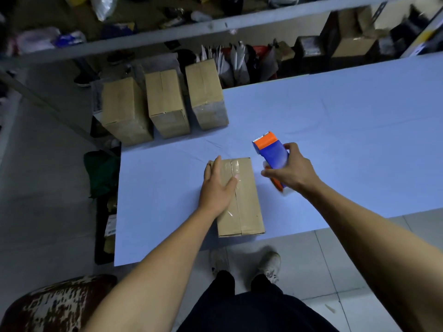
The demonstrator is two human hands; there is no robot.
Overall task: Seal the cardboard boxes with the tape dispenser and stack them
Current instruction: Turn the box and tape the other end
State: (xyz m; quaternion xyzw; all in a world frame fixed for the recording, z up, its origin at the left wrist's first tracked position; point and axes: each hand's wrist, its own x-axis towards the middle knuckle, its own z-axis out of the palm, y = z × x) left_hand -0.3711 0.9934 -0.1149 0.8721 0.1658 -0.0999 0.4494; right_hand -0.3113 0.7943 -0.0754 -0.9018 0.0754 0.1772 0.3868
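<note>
A cardboard box lies near the front edge of the blue table, with clear tape running along its top seam. My left hand rests flat on the box's left half, fingers straight. My right hand grips a blue and orange tape dispenser just right of the box, lifted off the table with its orange end pointing away from me. Three more cardboard boxes stand side by side at the table's far left corner.
A grey shelf rail crosses the top, with cluttered goods and more cartons behind it. A patterned stool sits at the lower left. My feet stand on the tiled floor below the table edge.
</note>
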